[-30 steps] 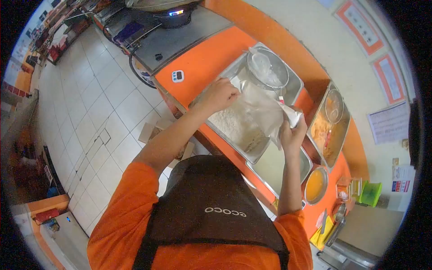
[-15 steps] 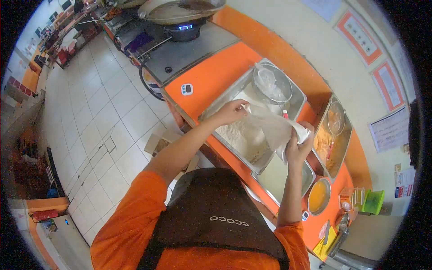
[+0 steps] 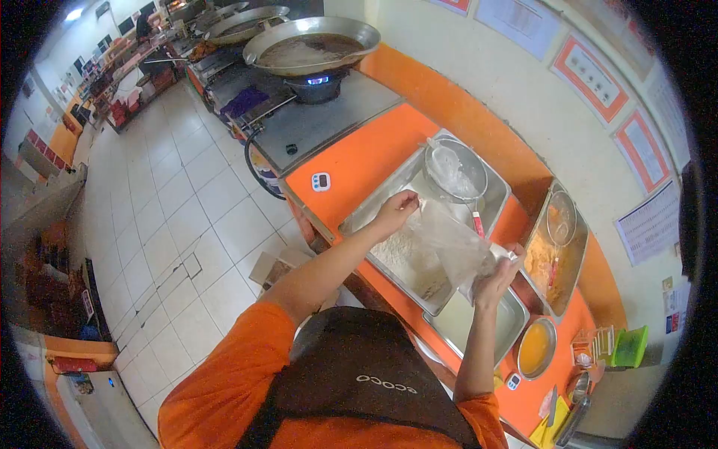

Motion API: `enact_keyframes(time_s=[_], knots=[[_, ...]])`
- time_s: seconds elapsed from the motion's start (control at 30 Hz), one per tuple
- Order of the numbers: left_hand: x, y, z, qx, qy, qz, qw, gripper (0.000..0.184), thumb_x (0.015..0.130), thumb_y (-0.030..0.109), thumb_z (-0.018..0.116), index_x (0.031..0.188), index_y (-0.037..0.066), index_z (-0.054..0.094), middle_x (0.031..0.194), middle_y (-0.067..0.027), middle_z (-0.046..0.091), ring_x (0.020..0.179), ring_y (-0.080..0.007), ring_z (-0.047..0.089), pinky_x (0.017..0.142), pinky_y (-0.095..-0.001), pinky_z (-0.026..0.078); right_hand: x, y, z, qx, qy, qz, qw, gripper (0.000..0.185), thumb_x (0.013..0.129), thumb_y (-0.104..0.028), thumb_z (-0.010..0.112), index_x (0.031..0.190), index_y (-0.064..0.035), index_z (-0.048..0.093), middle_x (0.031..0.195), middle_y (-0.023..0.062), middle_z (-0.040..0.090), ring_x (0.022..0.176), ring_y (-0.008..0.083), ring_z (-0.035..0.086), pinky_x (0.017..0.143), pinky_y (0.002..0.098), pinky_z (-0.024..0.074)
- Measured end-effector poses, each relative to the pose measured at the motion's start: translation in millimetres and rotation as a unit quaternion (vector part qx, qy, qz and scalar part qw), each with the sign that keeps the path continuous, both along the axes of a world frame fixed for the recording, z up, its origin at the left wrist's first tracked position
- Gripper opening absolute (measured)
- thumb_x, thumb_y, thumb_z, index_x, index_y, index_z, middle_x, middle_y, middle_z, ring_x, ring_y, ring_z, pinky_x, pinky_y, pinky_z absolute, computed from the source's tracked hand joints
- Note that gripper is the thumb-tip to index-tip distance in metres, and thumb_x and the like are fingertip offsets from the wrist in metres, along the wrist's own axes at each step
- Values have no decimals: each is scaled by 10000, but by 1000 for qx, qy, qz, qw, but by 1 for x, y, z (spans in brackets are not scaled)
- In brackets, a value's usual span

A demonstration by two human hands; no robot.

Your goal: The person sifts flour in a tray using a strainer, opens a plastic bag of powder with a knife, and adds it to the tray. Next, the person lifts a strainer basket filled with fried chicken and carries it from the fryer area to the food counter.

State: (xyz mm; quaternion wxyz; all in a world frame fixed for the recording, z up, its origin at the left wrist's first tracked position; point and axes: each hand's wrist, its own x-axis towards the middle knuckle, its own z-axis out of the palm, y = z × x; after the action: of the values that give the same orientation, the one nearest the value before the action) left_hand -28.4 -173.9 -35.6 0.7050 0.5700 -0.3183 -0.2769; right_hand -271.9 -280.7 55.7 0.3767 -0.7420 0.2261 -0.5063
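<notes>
A translucent plastic bag (image 3: 452, 245) is stretched between my hands above a metal tray of white flour (image 3: 407, 258). My left hand (image 3: 396, 212) pinches one corner of the bag, fingers pressed together. My right hand (image 3: 496, 280) is closed around the bunched other end. At the far end of the flour tray rests a wire strainer (image 3: 456, 170) with a red handle, whitish stuff inside it. Just below my right hand is a tray of pale liquid (image 3: 453, 320).
To the right are a metal tray of orange crumbs (image 3: 540, 262) with a second strainer (image 3: 561, 217), and a bowl of orange liquid (image 3: 534, 347). A white timer (image 3: 320, 182) lies on the orange counter (image 3: 359, 161). A large wok (image 3: 314, 46) of dark liquid stands over a burner.
The view has tilted up, so more of the wok shows and the counter sits lower. Both hands still hold the bag, which hangs a little flatter between them.
</notes>
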Motion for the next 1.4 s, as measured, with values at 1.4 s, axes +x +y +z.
enact_keyframes(time_s=[1.4], knots=[[15,-6,7,97,80,84,989,304,934,276,627,1088,14,637,968,-17,646,892,-110,557,805,-263,443,46,-53,119,-232,259,55,936,288,973,-302,518,1087,-78,659,840,225,654,773,382,659,684,451,518]])
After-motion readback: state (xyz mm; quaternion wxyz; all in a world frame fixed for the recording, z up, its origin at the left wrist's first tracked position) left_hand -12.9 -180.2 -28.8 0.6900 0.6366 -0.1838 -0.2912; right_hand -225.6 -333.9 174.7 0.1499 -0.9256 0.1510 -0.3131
